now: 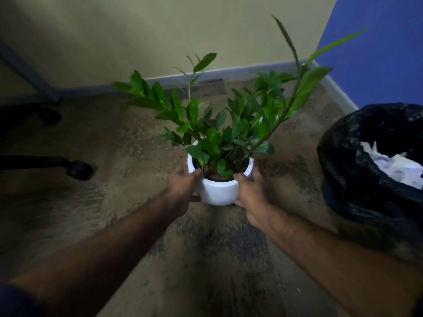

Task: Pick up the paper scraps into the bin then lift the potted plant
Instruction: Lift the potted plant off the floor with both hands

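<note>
The potted plant (pixel 220 179) in its white pot is at the centre, over a worn, stained beige carpet (pixel 137 145). The left hand (pixel 184 184) grips its side at 9 o'clock and the right hand (pixel 250 193) at 3 o'clock, thumbs on the rim. At 3 o'clock the black-lined bin (pixel 357 170) holds white paper scraps (pixel 396 165). A beige wall (pixel 160 30) stands at 12 o'clock, a blue wall (pixel 384 53) at 2 o'clock, and chair casters (pixel 79 169) at 9 o'clock.
</note>
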The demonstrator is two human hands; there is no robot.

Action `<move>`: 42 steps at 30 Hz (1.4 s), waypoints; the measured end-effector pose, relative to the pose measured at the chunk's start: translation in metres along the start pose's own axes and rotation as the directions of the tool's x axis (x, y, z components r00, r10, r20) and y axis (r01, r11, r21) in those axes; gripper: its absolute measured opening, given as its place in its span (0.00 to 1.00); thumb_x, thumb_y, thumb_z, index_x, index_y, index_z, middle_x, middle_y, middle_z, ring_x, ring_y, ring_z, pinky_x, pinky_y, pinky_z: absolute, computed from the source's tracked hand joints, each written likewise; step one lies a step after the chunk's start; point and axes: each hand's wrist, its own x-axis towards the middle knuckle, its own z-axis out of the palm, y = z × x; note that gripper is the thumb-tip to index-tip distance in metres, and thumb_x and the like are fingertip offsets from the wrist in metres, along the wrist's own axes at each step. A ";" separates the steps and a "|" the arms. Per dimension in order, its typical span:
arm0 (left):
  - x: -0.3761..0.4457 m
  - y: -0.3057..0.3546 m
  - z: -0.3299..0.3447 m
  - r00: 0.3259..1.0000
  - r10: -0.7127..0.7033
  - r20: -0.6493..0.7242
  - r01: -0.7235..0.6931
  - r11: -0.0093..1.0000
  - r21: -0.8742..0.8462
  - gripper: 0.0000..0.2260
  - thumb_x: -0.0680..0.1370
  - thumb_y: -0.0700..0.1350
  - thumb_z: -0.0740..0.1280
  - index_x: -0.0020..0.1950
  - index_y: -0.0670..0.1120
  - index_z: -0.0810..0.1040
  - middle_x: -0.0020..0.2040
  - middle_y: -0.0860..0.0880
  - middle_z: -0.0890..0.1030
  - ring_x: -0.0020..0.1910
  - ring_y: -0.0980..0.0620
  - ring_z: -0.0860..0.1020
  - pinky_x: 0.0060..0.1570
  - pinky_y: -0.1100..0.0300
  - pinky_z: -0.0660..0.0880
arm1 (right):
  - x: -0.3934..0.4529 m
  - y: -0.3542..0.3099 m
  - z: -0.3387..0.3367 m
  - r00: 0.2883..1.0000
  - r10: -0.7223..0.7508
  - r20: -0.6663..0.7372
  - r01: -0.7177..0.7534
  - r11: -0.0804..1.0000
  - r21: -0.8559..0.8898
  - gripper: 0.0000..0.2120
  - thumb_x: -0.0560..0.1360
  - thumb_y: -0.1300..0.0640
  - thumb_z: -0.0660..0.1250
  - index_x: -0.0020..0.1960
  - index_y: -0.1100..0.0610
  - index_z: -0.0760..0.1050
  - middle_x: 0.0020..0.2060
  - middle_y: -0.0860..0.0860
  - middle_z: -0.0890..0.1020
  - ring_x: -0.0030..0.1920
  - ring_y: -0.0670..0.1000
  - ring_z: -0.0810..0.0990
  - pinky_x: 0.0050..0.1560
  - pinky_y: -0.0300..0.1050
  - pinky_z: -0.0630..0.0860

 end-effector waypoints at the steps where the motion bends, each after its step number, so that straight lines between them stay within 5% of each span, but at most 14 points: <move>1: -0.012 0.004 -0.002 1.000 -0.014 0.010 0.014 1.000 0.005 0.22 0.71 0.47 0.71 0.63 0.59 0.74 0.54 0.49 0.83 0.49 0.45 0.81 0.30 0.54 0.80 | -0.013 -0.008 -0.003 1.000 0.012 -0.008 -0.012 1.000 0.008 0.23 0.74 0.61 0.64 0.68 0.47 0.69 0.58 0.53 0.80 0.58 0.57 0.79 0.59 0.60 0.77; 9: -0.150 0.107 -0.019 0.996 -0.086 -0.029 0.085 0.996 -0.013 0.22 0.70 0.46 0.71 0.61 0.64 0.76 0.53 0.53 0.84 0.47 0.48 0.83 0.35 0.50 0.82 | -0.145 -0.128 -0.031 0.993 0.103 -0.055 -0.106 0.993 -0.056 0.24 0.71 0.58 0.65 0.66 0.42 0.71 0.56 0.49 0.81 0.56 0.53 0.80 0.58 0.63 0.77; 14: -0.256 0.218 -0.037 0.995 -0.100 0.012 0.100 0.995 -0.002 0.21 0.65 0.51 0.70 0.55 0.70 0.77 0.45 0.62 0.84 0.42 0.56 0.84 0.31 0.57 0.80 | -0.242 -0.237 -0.044 0.988 0.137 -0.066 -0.140 0.989 -0.039 0.25 0.70 0.58 0.66 0.66 0.43 0.70 0.54 0.48 0.82 0.55 0.52 0.81 0.57 0.64 0.77; 18: -0.335 0.304 -0.052 0.994 -0.112 -0.015 0.111 0.993 -0.042 0.21 0.63 0.53 0.72 0.54 0.68 0.79 0.41 0.63 0.85 0.35 0.61 0.83 0.28 0.60 0.77 | -0.312 -0.320 -0.049 0.984 0.158 -0.085 -0.158 0.987 0.005 0.22 0.73 0.62 0.66 0.64 0.47 0.73 0.47 0.47 0.84 0.43 0.47 0.82 0.47 0.56 0.80; 22: -0.392 0.377 -0.070 0.992 -0.118 -0.038 0.117 0.993 -0.028 0.19 0.62 0.50 0.71 0.50 0.67 0.80 0.41 0.56 0.85 0.38 0.52 0.84 0.31 0.47 0.82 | -0.370 -0.394 -0.047 0.986 0.143 -0.081 -0.144 0.989 -0.015 0.23 0.74 0.63 0.65 0.66 0.49 0.72 0.46 0.45 0.83 0.42 0.45 0.81 0.46 0.54 0.80; 25: -0.418 0.418 -0.082 0.998 -0.063 -0.030 0.064 0.998 0.005 0.21 0.63 0.51 0.69 0.53 0.70 0.79 0.41 0.54 0.85 0.37 0.50 0.82 0.28 0.53 0.79 | -0.398 -0.438 -0.039 0.984 0.152 -0.088 -0.155 0.988 -0.020 0.22 0.74 0.63 0.65 0.67 0.51 0.71 0.48 0.49 0.81 0.46 0.50 0.79 0.51 0.58 0.79; 27: -0.427 0.438 -0.087 1.000 -0.027 0.002 0.027 1.000 0.010 0.23 0.63 0.52 0.69 0.56 0.68 0.78 0.44 0.53 0.85 0.37 0.50 0.82 0.26 0.56 0.77 | -0.407 -0.460 -0.033 0.983 0.149 -0.109 -0.153 0.988 -0.031 0.20 0.74 0.62 0.65 0.65 0.53 0.73 0.46 0.50 0.80 0.46 0.51 0.77 0.49 0.55 0.78; 31: -0.420 0.469 -0.090 0.999 -0.015 0.031 0.016 1.000 -0.025 0.20 0.65 0.48 0.70 0.53 0.69 0.79 0.42 0.61 0.85 0.38 0.60 0.83 0.34 0.47 0.81 | -0.399 -0.485 -0.024 0.985 0.110 -0.130 -0.118 0.991 -0.057 0.19 0.72 0.61 0.66 0.62 0.49 0.75 0.49 0.51 0.82 0.49 0.54 0.80 0.51 0.61 0.79; 38: -0.352 0.514 -0.047 0.996 -0.056 0.067 0.056 0.998 -0.002 0.18 0.66 0.47 0.70 0.47 0.70 0.79 0.38 0.63 0.84 0.41 0.54 0.82 0.36 0.45 0.82 | -0.318 -0.511 -0.027 0.979 0.097 -0.181 -0.110 0.992 -0.066 0.13 0.70 0.57 0.66 0.54 0.50 0.77 0.42 0.54 0.82 0.48 0.63 0.81 0.47 0.65 0.80; 42: -0.284 0.532 0.001 0.994 -0.067 0.086 0.065 0.998 0.027 0.18 0.67 0.49 0.71 0.52 0.69 0.79 0.42 0.64 0.84 0.44 0.55 0.83 0.34 0.51 0.83 | -0.237 -0.527 -0.041 0.979 0.066 -0.193 -0.095 0.984 -0.149 0.24 0.63 0.46 0.65 0.59 0.40 0.74 0.41 0.47 0.83 0.44 0.55 0.83 0.44 0.56 0.82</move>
